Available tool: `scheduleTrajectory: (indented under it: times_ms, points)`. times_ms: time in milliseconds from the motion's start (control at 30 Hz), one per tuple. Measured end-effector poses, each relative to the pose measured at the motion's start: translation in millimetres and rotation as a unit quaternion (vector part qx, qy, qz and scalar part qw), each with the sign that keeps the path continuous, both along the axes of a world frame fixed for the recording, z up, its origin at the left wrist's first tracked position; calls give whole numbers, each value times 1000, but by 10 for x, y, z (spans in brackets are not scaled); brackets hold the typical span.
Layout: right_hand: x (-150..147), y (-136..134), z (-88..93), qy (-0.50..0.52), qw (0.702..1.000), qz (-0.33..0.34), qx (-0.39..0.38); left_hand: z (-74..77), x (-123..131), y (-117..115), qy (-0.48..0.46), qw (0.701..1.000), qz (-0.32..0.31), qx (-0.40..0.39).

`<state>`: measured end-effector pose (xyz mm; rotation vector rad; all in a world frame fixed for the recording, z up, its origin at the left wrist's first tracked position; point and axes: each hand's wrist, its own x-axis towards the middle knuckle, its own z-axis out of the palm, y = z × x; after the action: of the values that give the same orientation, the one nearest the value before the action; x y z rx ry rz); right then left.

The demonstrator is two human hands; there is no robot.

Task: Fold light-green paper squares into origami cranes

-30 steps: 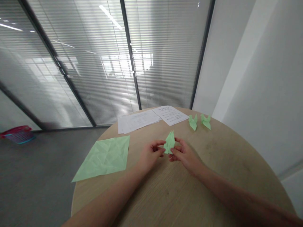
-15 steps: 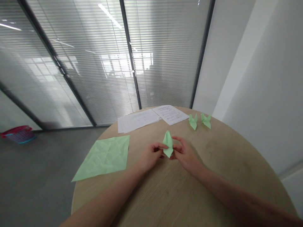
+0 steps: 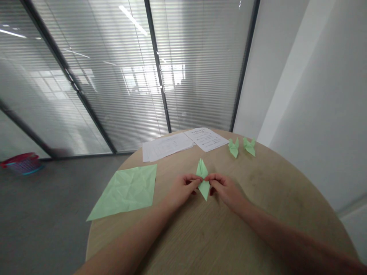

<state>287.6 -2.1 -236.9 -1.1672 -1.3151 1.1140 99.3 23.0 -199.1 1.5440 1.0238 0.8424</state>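
Pale green folded paper (image 3: pixel 204 189), black-printed white sheets (image 3: pixel 207 139), light brown wood-grain table (image 3: pixel 258 194)

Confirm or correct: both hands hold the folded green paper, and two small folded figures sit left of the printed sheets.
Wrong side: the head view shows the two figures right of the printed sheets. Left hand and right hand do hold the folded green paper.

I have bare surface (image 3: pixel 281 183) to the right of the right hand (image 3: pixel 225 186), with the wall (image 3: pixel 315 114) beyond. Two folded green figures (image 3: pixel 250 147) and printed sheets (image 3: pixel 169 147) line the far side; a creased green sheet (image 3: pixel 129 191) takes the left, leaving a lane beside the left hand (image 3: pixel 185 186). A folded green paper (image 3: pixel 204 189) blocks the gap between both hands. Clearance beneath, I can't really judge.
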Motion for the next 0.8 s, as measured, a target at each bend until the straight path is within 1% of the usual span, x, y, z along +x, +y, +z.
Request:
scheduleTrajectory:
  times_ms: [100, 200, 333, 533, 600, 733, 800]
  points:
    - [-12, -8, 48, 11, 1000, 11, 22, -6, 2, 13, 9, 1000, 6, 17]
    - [-29, -2, 54, 31, 999, 9, 23, -20, 8, 30, -25, 999, 19, 23]
    - [-35, 31, 5, 50, 999, 9, 3, -18, 12, 45, -67, 997, 27, 18]
    - [-30, 75, -59, 74, 997, 5, 18, -46, 8, 65, -56, 998, 18, 12]
    - [-32, 70, -59, 80, 997, 7, 17, -46, 3, 64, -33, 998, 27, 47]
    - [-35, 40, -28, 60, 998, 3, 21, -2, -7, 45, 36, 981, 80, 173]
    - [-37, 24, -6, 52, 998, 7, 22, 17, -2, 33, 53, 979, 80, 182]
